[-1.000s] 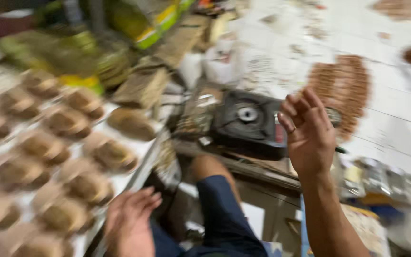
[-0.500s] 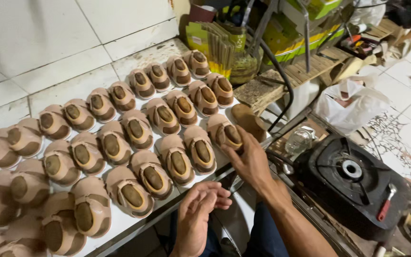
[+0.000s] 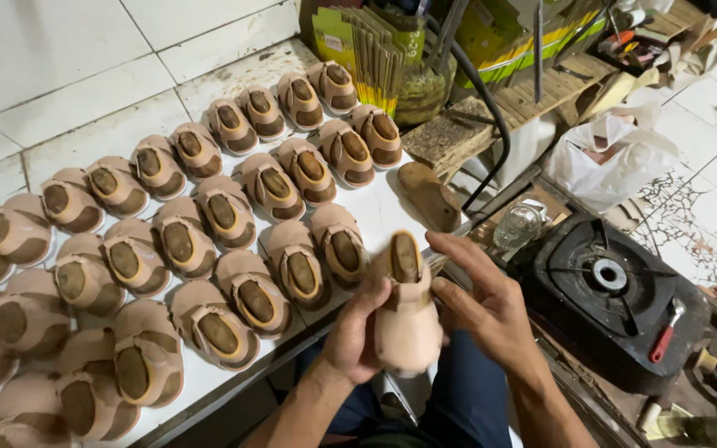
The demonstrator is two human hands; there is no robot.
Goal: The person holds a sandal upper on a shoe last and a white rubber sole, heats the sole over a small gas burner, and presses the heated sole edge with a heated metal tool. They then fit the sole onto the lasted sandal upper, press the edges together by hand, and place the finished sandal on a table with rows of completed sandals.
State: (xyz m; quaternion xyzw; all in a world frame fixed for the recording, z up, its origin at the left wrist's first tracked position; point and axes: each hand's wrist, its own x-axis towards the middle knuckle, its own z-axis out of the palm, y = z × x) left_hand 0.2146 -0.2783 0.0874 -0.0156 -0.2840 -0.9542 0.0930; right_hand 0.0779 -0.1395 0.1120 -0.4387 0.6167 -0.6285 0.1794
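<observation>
Both of my hands hold one small tan sandal on a brown last (image 3: 407, 309), lifted above my lap at the front edge of the white board (image 3: 392, 209). My left hand (image 3: 357, 333) cups it from the left and below. My right hand (image 3: 485, 309) grips its right side, fingers wrapped over the strap. Several rows of the same tan sandals on lasts (image 3: 209, 241) lie on the board to the left. A bare brown last (image 3: 430, 196) lies alone near the board's right edge.
A black gas burner (image 3: 606, 292) with a red-handled tool (image 3: 664, 333) sits on the floor to the right. A glass jar (image 3: 518, 226), a white plastic bag (image 3: 606, 159), wooden blocks (image 3: 458, 134) and a black hose (image 3: 483, 101) crowd the back. White floor tiles surround them.
The view has swung from the burner to the board. My right hand picked a sandal from the front row, and both hands now hold it lifted off the board.
</observation>
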